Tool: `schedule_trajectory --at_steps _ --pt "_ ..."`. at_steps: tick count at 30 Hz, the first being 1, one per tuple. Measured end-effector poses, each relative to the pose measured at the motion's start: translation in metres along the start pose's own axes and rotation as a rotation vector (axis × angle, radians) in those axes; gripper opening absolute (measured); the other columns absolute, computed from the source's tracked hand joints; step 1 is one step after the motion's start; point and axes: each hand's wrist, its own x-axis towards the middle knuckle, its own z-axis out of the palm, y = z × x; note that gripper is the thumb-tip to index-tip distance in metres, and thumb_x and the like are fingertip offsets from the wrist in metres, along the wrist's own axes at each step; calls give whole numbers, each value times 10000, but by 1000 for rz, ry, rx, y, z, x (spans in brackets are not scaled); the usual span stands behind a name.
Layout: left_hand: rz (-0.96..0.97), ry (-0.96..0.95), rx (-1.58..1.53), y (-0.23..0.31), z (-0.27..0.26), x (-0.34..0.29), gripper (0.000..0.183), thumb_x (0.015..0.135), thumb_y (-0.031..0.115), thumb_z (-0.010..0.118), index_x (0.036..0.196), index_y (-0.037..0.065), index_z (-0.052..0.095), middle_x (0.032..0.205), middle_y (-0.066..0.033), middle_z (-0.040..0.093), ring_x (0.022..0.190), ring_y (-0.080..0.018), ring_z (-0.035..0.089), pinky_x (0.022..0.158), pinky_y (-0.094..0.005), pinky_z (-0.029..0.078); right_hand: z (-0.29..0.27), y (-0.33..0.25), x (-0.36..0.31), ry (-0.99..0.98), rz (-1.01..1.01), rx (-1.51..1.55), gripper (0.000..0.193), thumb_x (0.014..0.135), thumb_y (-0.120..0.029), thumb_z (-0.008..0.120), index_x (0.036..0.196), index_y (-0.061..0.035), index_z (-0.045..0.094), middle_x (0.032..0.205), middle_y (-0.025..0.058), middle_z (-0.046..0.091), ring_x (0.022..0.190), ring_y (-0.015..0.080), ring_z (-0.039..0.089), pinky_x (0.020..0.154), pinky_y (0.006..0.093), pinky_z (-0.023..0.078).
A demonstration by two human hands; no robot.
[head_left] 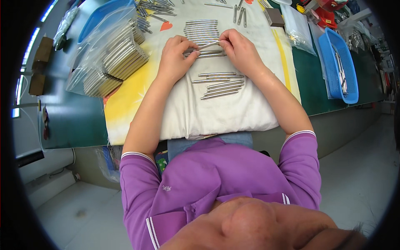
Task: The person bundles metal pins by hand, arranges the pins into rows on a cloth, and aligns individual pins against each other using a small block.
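A slim shiny metal rod [209, 45] is held slightly tilted between my two hands. Its left end lies in the fingers of my left hand [177, 57], and my right hand [241, 51] pinches the other end between thumb and fingers. Just under it, several similar rods lie on the cloth, partly hidden by my fingers. Beyond my hands is a neat row of parallel rods [201, 28]. Closer to me, a looser group of rods [223, 88] lies between my forearms.
A white and yellow cloth [175, 121] covers the green table [79, 129]. Bundled rods fill a clear plastic bag [118, 62] at left, beside a blue tray [93, 21]. More loose rods [156, 8] lie far off. A blue basket [352, 79] with metal pieces stands at right.
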Motion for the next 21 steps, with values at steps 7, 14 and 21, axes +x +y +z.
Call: schedule_trajectory --at_steps 7,14,21 --pt "-253 -4 -316 25 -6 -1 145 873 114 683 974 47 603 879 -49 633 787 -178 586 713 -295 483 0 2 3 23 286 547 112 992 -121 548 1033 -24 513 933 86 674 877 168 682 749 286 551" --pt "-404 -31 -761 36 -5 -15 97 985 107 558 1046 34 576 817 8 626 714 -47 538 649 -200 447 -8 -1 2 -46 442 845 139 998 -127 557 1054 -3 527 963 98 671 889 145 663 782 271 563" --pt "-438 -117 -835 39 -4 -18 191 994 103 545 1150 28 625 828 20 627 735 -36 541 658 -188 442 -9 2 -2 -31 404 862 209 990 -197 593 1135 -48 604 956 35 691 850 94 664 749 209 516"
